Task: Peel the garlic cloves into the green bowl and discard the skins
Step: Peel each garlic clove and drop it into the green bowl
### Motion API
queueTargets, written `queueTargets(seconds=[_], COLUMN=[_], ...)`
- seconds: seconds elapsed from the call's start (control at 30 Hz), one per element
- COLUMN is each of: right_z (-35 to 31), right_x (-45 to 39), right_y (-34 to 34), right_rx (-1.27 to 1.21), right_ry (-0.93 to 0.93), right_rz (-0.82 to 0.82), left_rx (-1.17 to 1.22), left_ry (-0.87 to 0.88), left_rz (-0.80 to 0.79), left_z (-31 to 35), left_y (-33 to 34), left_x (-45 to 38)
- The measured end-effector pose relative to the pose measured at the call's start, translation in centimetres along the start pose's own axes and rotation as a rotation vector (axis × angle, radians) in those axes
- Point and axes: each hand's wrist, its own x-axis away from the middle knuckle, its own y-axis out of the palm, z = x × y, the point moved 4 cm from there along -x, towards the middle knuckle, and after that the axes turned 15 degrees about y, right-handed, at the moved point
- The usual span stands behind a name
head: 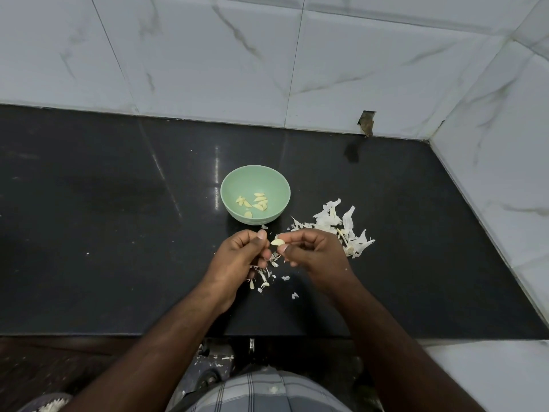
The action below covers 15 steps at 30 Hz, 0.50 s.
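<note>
The green bowl [231, 185] stands on the black counter [118, 233] and holds several peeled cloves [259, 201]. Just in front of it, my right hand [312, 252] pinches a pale garlic clove [277, 242] between thumb and forefinger. My left hand [242, 252] is close beside it with fingers curled; whether it holds a bit of skin I cannot tell. A heap of white skins [341, 226] lies right of the bowl. Smaller skin scraps [264, 279] are scattered under my hands.
White marble-look tiled walls [267, 60] close the back and right of the counter. A chipped hole [367, 123] shows at the back wall's base. The counter's front edge [148, 335] runs below my forearms. Skin flakes lie on the floor [222, 359] below.
</note>
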Motion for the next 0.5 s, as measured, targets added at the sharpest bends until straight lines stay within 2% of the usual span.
queueTargets(seconds=[0.27, 0.5], right_z=[-0.17, -0.27], right_x=[0.15, -0.21], right_y=[0.32, 0.77], right_rx=[-0.017, -0.082], right_ry=[0.029, 0.148], right_rz=[0.0, 0.037], left_rx=[-0.028, -0.034], left_ry=[0.171, 0.162], left_rz=[0.008, 0.011], left_z=[0.99, 0.7], left_y=[0.47, 0.36], left_x=[-0.13, -0.17])
